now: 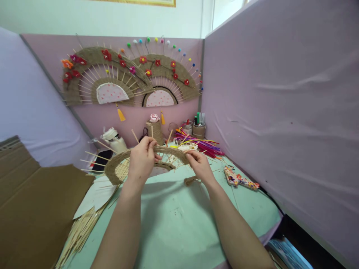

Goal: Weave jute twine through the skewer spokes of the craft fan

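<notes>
A half-made fan (117,168) of thin wooden sticks woven with brown jute twine is held up over the green table (174,224). My left hand (142,160) is closed on its woven arc near the top, thumb and fingers pinching twine around a stick. My right hand (199,162) is closed on the right end of the arc, pinching the twine. A loose strand of twine (191,181) hangs below that hand. Stick ends poke out to the left and upward.
Two finished flower-decorated fans (106,74) (165,74) hang on the pink back wall. A twine spool (155,130), pen cups (198,129), coloured strips (202,144), a white bottle (114,140), spare sticks (81,231), cardboard (33,209) and a patterned flat piece (239,179) surround the work.
</notes>
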The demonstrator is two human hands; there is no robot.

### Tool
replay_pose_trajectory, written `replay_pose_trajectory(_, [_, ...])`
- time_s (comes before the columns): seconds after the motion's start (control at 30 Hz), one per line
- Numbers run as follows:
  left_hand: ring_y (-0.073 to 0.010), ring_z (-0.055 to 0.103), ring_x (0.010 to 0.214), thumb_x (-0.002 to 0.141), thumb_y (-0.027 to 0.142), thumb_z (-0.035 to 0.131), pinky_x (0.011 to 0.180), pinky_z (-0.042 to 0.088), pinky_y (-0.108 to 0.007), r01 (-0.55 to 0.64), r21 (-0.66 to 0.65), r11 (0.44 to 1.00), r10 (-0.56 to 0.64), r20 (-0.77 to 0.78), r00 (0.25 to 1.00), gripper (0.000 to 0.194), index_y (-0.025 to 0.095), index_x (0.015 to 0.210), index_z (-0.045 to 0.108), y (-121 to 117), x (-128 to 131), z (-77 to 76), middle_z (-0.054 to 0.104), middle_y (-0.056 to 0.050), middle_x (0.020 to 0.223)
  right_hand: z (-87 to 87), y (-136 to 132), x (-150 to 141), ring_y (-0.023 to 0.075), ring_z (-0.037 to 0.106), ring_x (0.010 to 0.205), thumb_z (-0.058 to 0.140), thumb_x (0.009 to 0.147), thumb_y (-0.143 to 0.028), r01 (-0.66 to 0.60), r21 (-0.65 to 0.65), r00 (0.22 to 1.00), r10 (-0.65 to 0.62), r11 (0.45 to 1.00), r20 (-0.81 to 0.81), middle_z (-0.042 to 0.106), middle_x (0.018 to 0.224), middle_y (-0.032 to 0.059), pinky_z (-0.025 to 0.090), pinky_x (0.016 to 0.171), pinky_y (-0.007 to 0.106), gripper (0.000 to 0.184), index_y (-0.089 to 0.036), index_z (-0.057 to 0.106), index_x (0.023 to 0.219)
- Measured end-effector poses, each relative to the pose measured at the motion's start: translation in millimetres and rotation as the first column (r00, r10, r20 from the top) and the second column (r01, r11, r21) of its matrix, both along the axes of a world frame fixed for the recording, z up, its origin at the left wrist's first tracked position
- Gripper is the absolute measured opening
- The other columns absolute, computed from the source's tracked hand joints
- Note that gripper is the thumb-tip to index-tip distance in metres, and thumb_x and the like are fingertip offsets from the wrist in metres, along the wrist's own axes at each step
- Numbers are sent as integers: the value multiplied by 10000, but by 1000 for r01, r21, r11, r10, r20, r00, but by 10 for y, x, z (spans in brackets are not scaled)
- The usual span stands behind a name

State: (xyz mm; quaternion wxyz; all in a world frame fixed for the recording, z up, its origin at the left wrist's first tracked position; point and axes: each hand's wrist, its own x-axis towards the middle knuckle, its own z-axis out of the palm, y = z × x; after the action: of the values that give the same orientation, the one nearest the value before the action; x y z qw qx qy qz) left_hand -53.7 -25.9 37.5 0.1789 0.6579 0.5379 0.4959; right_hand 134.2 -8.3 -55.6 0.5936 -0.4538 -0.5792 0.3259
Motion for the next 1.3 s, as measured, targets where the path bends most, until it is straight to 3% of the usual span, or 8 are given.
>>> replay_pose_trajectory(0.33, [-152,653,515,883,264,441,504,528,-243,55,-7,998,-55,46,997,109,214,833,525,-95,2,42,613,27,558,25,-57,-38,92,284,468,685,689,-438,-2,-29,1000,3,1000,11,320,474,-91,253,485,242,337,-161,676,880])
replay_pose_trajectory(0.57, [-173,676,599,849,267,531,573,548,-276,165,-49,985,-153,181,971,58,210,846,544,10,-23,-124,662,-2,695,-132,51,-84,120,413,533,640,702,-431,37,-81,993,-28,996,112,493,544,-35,305,508,237,287,-159,662,791])
replay_pose_trajectory(0.73, [-162,669,650,824,222,579,629,550,-282,217,5,976,-211,258,943,115,201,933,607,68,19,-237,679,-28,854,-244,148,-87,138,508,570,691,646,-423,-49,-164,993,67,985,101,609,618,-5,350,531,235,299,-162,674,790])
replay_pose_trajectory(0.87, [-166,665,671,815,182,589,653,547,-286,257,43,966,-258,289,922,170,198,977,635,100,90,-349,676,-44,888,-280,185,-89,107,466,523,712,626,-390,-141,-238,990,140,961,-24,589,591,-23,329,506,222,335,-152,697,861])
replay_pose_trajectory(1.0, [-181,668,696,827,167,563,671,548,-309,256,69,964,-265,256,930,215,189,1029,633,152,141,-440,671,-74,955,-296,190,-98,59,301,421,701,660,-387,-192,-273,975,152,943,-163,464,489,-69,213,421,213,273,-159,698,810])
replay_pose_trajectory(1.17, [-195,667,907,806,116,581,879,503,-350,253,252,934,-310,220,925,485,233,1276,543,79,259,-453,449,-127,1404,-328,249,-97,47,246,366,736,620,-404,-171,-263,913,53,950,-405,363,420,-93,136,369,225,282,-177,569,637])
replay_pose_trajectory(1.23, [-194,652,971,805,101,581,940,468,-344,272,303,913,-353,252,901,517,257,1295,529,-38,329,-550,361,-112,1476,-331,275,-85,42,210,352,724,621,-415,-177,-248,890,48,952,-453,324,409,-108,125,358,225,305,-193,515,629])
replay_pose_trajectory(1.3, [-191,645,982,795,89,595,951,459,-331,254,278,927,-349,384,855,455,256,1219,580,-175,385,-759,418,-101,1432,-328,290,-70,36,173,348,716,619,-415,-192,-237,866,51,952,-498,287,408,-123,115,351,220,321,-203,476,631])
